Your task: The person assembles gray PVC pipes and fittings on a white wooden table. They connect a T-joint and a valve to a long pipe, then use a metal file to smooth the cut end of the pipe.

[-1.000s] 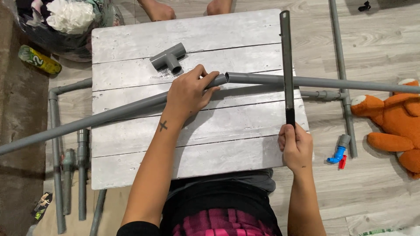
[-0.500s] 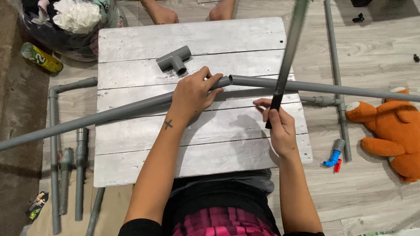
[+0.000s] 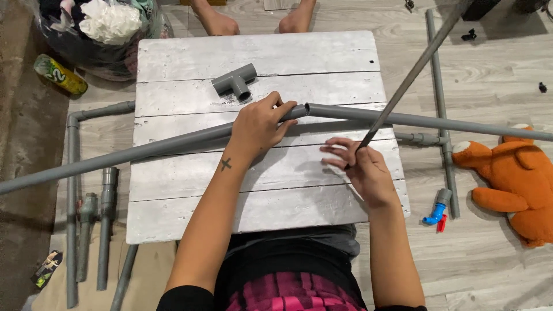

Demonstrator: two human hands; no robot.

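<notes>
My left hand (image 3: 259, 125) presses down on the end of a long grey pipe (image 3: 115, 155) that crosses the white wooden table (image 3: 190, 213) from the left. A second long grey pipe (image 3: 426, 121) lies end to end with it and runs off to the right. My right hand (image 3: 362, 167) holds the lower end of a thin dark rod (image 3: 412, 72) that slants up and away to the upper right, lifted off the table. A grey T-shaped pipe fitting (image 3: 235, 82) lies on the table beyond my left hand.
Another person's feet (image 3: 253, 20) rest at the table's far edge. Grey pipe assemblies (image 3: 86, 224) lie on the floor at left, more pipes (image 3: 443, 132) at right with a blue valve (image 3: 435, 214). An orange plush toy (image 3: 512, 173), a bag (image 3: 98, 29) and a green can (image 3: 59, 74) are nearby.
My right hand has moved from the table's near right edge toward the middle, and the thin rod has swung from lying flat and straight to slanting up to the right.
</notes>
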